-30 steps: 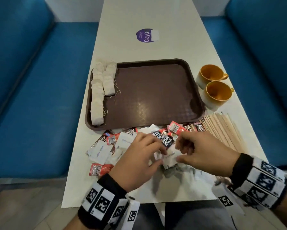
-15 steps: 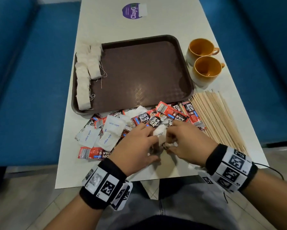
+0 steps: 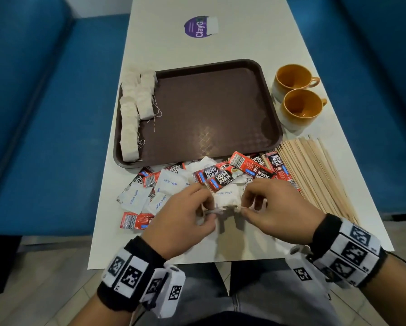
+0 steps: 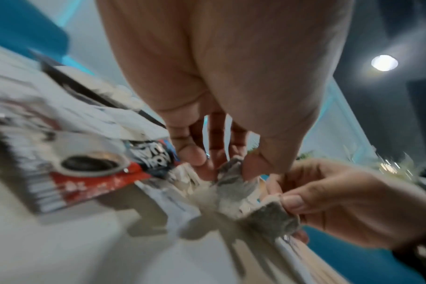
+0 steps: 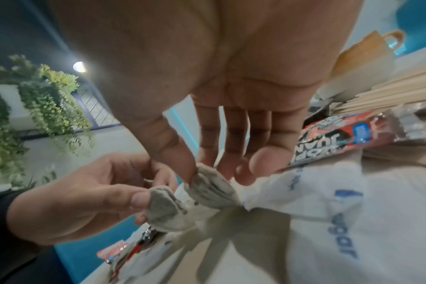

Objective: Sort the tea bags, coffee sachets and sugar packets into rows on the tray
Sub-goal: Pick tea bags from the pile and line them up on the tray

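A brown tray lies on the white table, with two rows of tea bags along its left side. In front of it is a mixed pile of red Kopi Juan coffee sachets and white sugar packets. Over the pile's near edge my left hand pinches a small grey tea bag. My right hand pinches a second tea bag close beside it. The two bags nearly touch above a sugar packet.
Two orange cups stand right of the tray. A spread of wooden stirrers lies by my right hand. A purple sticker is at the table's far end. Blue benches flank the table.
My hands came together over the pile and now each pinches a tea bag, drawn slightly apart. The head view has shifted and tilted down.
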Demonstrator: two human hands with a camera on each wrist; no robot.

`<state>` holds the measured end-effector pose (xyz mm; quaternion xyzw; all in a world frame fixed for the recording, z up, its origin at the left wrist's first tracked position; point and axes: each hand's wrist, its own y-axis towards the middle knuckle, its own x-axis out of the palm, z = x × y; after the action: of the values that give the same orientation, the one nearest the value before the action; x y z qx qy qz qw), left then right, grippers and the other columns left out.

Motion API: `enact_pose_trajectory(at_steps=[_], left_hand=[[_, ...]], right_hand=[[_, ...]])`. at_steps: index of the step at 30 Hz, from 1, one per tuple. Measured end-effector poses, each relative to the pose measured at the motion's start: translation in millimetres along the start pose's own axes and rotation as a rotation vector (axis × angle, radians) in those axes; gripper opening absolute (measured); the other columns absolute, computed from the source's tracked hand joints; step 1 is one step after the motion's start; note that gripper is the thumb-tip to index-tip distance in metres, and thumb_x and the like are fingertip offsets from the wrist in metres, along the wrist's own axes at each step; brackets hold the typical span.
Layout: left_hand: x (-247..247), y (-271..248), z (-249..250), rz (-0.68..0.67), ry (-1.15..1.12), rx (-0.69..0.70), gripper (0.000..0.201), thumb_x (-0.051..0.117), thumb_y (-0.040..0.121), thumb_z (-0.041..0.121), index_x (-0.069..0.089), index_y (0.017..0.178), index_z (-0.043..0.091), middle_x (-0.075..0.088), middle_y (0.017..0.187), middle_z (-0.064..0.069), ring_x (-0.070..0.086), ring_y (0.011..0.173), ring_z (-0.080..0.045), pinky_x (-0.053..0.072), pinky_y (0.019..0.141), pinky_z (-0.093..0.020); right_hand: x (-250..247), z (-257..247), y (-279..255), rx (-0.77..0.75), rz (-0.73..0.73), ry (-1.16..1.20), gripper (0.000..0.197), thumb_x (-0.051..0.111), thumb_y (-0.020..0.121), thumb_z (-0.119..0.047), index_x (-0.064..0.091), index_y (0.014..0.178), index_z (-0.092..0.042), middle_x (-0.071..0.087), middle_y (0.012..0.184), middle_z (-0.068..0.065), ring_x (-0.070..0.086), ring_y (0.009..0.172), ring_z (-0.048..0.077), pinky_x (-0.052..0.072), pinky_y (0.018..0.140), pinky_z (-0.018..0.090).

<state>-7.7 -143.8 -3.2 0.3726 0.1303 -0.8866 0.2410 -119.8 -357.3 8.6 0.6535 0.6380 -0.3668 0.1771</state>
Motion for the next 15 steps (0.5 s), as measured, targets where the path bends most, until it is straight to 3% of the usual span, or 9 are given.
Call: enact_pose_trajectory(at_steps=[2,4,7,9,12,15], left_hand=[[-9,-5,-1,0.067,-0.109,-0.059,0.011,0.072,0.083,0.023,0.061,0.084,0.025,0.06,0.079,0.011,0.058,0.069,-0.012,0.045,0.062,-0.016],[-14,-6,-3,0.094,-0.208,-0.121,0.009,0.072,0.084,0.025,0.064,0.086,0.026,0.067,0.077,0.009,0.064,0.068,-0.016,0.052,0.061,-0.025],[-16,1,-4,0.166,-0.346,-0.17,0.018,0.073,0.089,0.007,0.064,0.089,0.024,0.071,0.08,0.003,0.068,0.073,-0.021,0.058,0.069,-0.038],[-17,9,-2,0.226,-0.517,-0.192,0.021,0.069,0.09,0.003,0.064,0.094,0.024,0.071,0.084,-0.003,0.069,0.076,-0.028,0.059,0.07,-0.042],[-19,20,2,0.269,-0.694,-0.22,0.03,0.065,0.093,0.002,0.064,0.109,0.027,0.066,0.086,-0.008,0.063,0.069,-0.019,0.054,0.062,-0.032],[-22,27,2,0.261,-0.74,-0.254,0.048,0.055,0.092,-0.015,0.07,0.116,0.024,0.065,0.088,0.0,0.062,0.069,-0.02,0.054,0.066,-0.039]], right_hand=[[-2,0,0,-0.02,0.036,0.068,0.012,0.074,0.086,-0.024,0.066,0.077,-0.025,0.066,0.075,-0.014,0.062,0.075,0.004,0.045,0.062,0.014],[-5,1,1,-0.039,0.075,0.14,0.012,0.074,0.085,-0.019,0.065,0.077,-0.023,0.067,0.073,-0.012,0.064,0.075,0.006,0.047,0.063,0.015],[-11,2,4,-0.032,0.144,0.291,0.013,0.074,0.086,-0.014,0.066,0.079,-0.02,0.068,0.073,-0.007,0.067,0.071,0.012,0.057,0.066,0.029],[-13,1,6,-0.029,0.184,0.387,0.013,0.074,0.087,-0.01,0.068,0.081,-0.019,0.071,0.074,-0.005,0.07,0.071,0.017,0.061,0.067,0.041],[-17,-1,12,-0.017,0.238,0.473,0.013,0.075,0.089,-0.008,0.07,0.085,-0.019,0.072,0.079,-0.001,0.072,0.075,0.021,0.063,0.067,0.044],[-22,-4,17,-0.008,0.268,0.483,0.016,0.076,0.088,-0.009,0.072,0.092,-0.024,0.073,0.086,-0.004,0.072,0.083,0.019,0.064,0.074,0.041]])
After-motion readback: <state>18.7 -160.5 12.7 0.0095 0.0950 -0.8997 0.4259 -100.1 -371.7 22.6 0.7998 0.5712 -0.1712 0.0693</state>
